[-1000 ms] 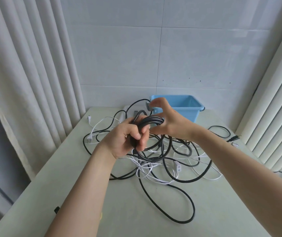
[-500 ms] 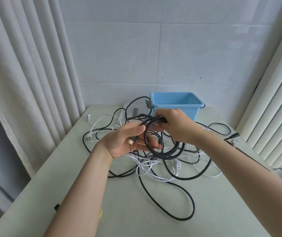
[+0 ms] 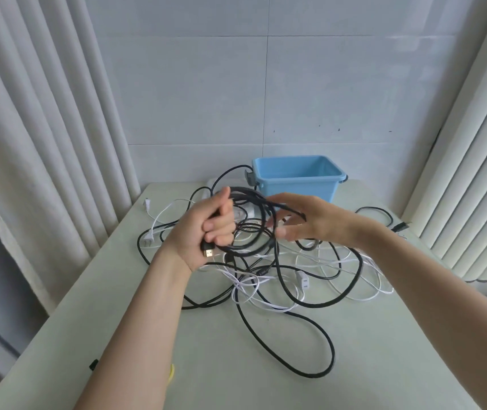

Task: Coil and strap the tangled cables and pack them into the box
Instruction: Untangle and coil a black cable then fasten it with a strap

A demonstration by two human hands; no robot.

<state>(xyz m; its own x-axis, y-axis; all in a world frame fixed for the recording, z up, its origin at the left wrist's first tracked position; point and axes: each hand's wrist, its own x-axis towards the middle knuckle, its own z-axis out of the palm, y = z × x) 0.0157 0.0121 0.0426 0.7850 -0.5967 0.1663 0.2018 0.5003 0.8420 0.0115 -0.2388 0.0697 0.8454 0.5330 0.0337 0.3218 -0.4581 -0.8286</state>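
Observation:
My left hand (image 3: 207,226) grips a coil of black cable (image 3: 245,251) held up over the table, and the coil's gold-tipped connector (image 3: 208,252) sticks out below my fist. Beside it on the right, my blurred right hand (image 3: 310,220) pinches the loose strand of the same cable between thumb and fingers. Under both hands a tangle of black and white cables (image 3: 283,279) lies spread over the pale table (image 3: 236,365). The blue box (image 3: 295,184) stands at the table's far edge, behind my hands, and looks empty inside.
A long black loop (image 3: 322,359) trails toward the near edge. A white plug (image 3: 304,281) lies in the tangle. A small black piece (image 3: 93,363) and a yellow strip (image 3: 171,372) peek out by my left forearm. Curtains (image 3: 44,143) hang left, blinds (image 3: 472,173) right.
My right hand has swung out to the right of the coil with the loose strand. My left hand has closed round the coil and raised it slightly.

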